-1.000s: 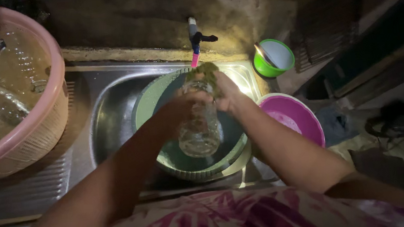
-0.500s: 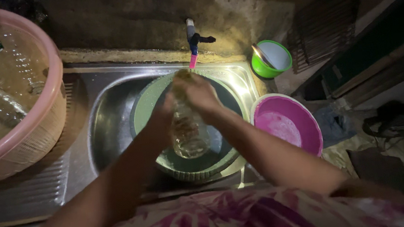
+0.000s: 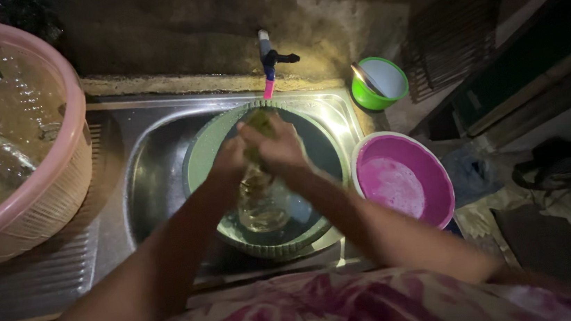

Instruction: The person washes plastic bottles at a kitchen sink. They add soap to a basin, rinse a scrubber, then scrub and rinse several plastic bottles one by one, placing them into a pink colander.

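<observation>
Head view: a clear glass jar (image 3: pixel 261 201) is held upright over the green basin (image 3: pixel 205 154) in the sink (image 3: pixel 153 166), so drips are caught. Left hand (image 3: pixel 230 164) is wrapped round its neck; right hand (image 3: pixel 277 147) is closed over the mouth with a sponge (image 3: pixel 258 120). Pink bowl (image 3: pixel 406 180) is set just beside.

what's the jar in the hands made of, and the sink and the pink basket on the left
Jar: looks like clear glass, see-through with bright glints; clear plastic is possible. Sink: brushed stainless steel, grey with a dull sheen and a ribbed drainboard. Pink basket: moulded plastic, matte, with a fine lattice wall.
</observation>
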